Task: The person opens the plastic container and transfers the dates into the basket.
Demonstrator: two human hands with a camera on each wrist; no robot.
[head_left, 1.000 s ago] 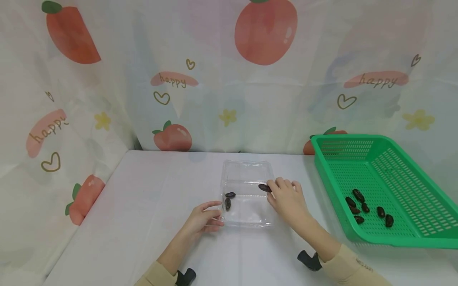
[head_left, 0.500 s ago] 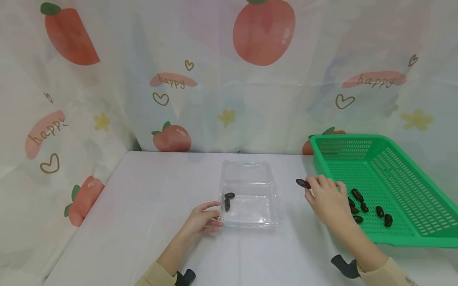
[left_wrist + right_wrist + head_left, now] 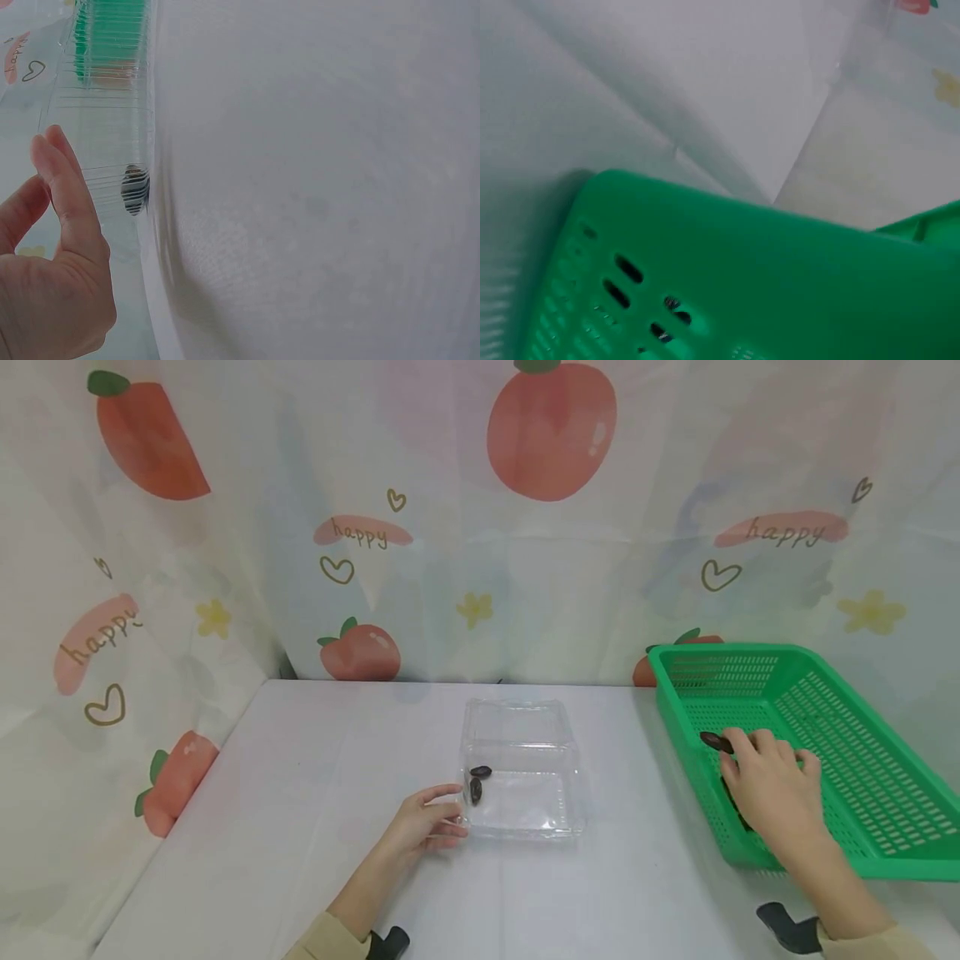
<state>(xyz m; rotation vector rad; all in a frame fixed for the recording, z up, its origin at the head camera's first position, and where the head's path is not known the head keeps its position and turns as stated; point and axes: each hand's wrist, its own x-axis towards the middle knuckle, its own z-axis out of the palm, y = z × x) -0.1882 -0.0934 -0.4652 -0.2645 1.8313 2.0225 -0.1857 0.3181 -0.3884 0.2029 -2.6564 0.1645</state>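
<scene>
My right hand [image 3: 776, 789] is over the green plastic basket [image 3: 690, 777], pinching a dark brown date [image 3: 716, 742] between thumb and fingertips. Behind that hand, part of another date [image 3: 735, 806] shows on the basket floor; the rest is hidden. At the table's middle lies an open clear plastic box [image 3: 517, 802], its lid folded back. Two dates, one lengthwise [image 3: 476, 791] and one crosswise [image 3: 481, 772], rest at its left side. My left hand [image 3: 423, 822] holds the box's left edge; in the left wrist view its straight fingers [image 3: 71, 202] and thumb meet by the clear wall.
A white cloth [image 3: 360, 752] covers the table. Behind it hangs a printed curtain [image 3: 555, 593] with fruit and hearts. The basket's tall slotted wall [image 3: 727, 255] rises close to the right wrist camera.
With the date pinched, my right hand has travelled from above the plastic box rightward to over the basket, covering the dates there. My left hand and the box have stayed put.
</scene>
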